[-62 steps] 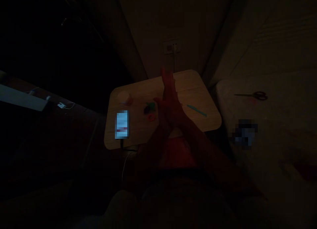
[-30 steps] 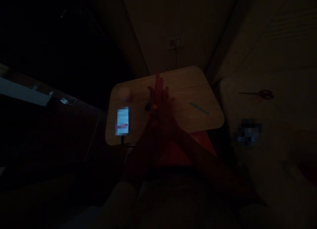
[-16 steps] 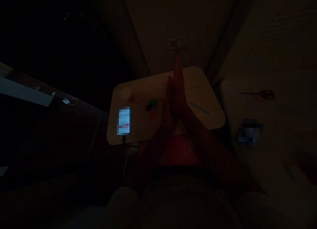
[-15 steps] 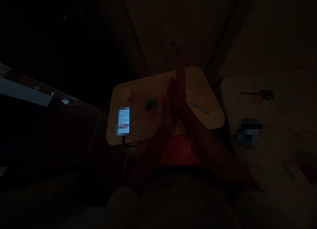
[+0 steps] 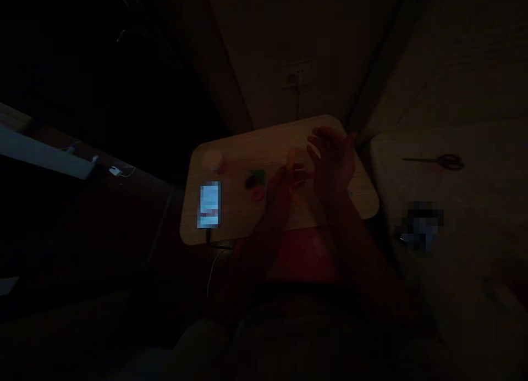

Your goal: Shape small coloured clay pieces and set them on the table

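Orange strip (image 5: pixel 291 160) at L hand (image 5: pixel 279 191), R hand (image 5: pixel 336 164) raised & apart.
L fingers outstretched w/ strip lying across them, above counter (image 5: pixel 233 221); R fingers spread, loosely bent, nothing seen in them. Strip looks long & thin, so rolling's prob. mostly done; setting it down is left. Left of L hand, red ring (image 5: pixel 258 193), then dark pc (image 5: pixel 250 181) & green pc (image 5: pixel 259 175) already lie there; round tub (image 5: pixel 213 160) farther back. Vs 0.5 s ago: palms no longer pressed together, strip now shows.
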### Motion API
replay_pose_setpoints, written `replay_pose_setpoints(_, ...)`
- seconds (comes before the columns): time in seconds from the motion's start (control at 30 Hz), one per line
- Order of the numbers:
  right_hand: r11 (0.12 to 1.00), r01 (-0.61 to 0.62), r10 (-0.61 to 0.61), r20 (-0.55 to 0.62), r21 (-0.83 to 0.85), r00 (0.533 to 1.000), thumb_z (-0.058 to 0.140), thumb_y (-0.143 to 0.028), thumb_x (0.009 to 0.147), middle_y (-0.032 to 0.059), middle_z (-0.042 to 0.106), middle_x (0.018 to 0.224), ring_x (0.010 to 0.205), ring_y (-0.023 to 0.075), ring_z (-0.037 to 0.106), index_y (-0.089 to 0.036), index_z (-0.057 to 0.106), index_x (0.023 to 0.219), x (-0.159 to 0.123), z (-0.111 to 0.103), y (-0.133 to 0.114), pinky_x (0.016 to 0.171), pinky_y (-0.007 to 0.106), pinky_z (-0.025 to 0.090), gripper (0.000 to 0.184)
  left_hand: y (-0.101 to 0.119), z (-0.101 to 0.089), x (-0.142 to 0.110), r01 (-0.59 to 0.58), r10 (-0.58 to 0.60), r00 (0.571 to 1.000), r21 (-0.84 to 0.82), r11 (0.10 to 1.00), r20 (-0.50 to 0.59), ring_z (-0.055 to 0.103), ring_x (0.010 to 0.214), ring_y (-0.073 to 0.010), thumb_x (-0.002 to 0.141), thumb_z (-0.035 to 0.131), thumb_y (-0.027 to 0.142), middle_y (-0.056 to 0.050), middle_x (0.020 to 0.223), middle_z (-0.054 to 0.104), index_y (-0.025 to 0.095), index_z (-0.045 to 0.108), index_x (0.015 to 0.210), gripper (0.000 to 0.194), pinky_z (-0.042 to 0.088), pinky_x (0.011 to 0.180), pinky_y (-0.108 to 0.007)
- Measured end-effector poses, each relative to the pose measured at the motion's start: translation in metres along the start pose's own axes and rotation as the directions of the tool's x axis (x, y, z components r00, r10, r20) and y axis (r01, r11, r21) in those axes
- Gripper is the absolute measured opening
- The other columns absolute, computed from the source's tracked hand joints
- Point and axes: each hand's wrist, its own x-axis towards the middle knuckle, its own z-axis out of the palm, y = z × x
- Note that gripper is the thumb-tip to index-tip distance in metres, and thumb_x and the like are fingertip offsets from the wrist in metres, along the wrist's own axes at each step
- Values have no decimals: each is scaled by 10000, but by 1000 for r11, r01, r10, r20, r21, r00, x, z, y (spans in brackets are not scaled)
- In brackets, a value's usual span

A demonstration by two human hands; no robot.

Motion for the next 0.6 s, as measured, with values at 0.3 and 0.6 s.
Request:
replay_pose_setpoints(0.3, 908, 167, -18, 363, -385, 932, 664, -387, 947, 67, 771, 979, 914, 236, 706, -243, 763, 921, -19, -3, -33, 791, 374, 581, 176, 9, -2, -3, 178, -179, 984, 8, 984, 19, 286, 407, -43, 860, 786, 656, 82, 529, 349, 188, 567, 717, 536, 220, 391, -202)
replay_pose_setpoints(0.6, 918, 156, -93, 186, -364, 978, 684, -343, 953, 58, 728, 958, 846, 209, 683, -232, 692, 942, -46, 6, -20, 665, 327, 538, 111, 1, 2, 6, -103, 66, 972, -156, 982, -225, 669, 747, -104, 817, 817, 256, 7, 780, 678, 178, 599, 742, 243, 515, 717, -215)
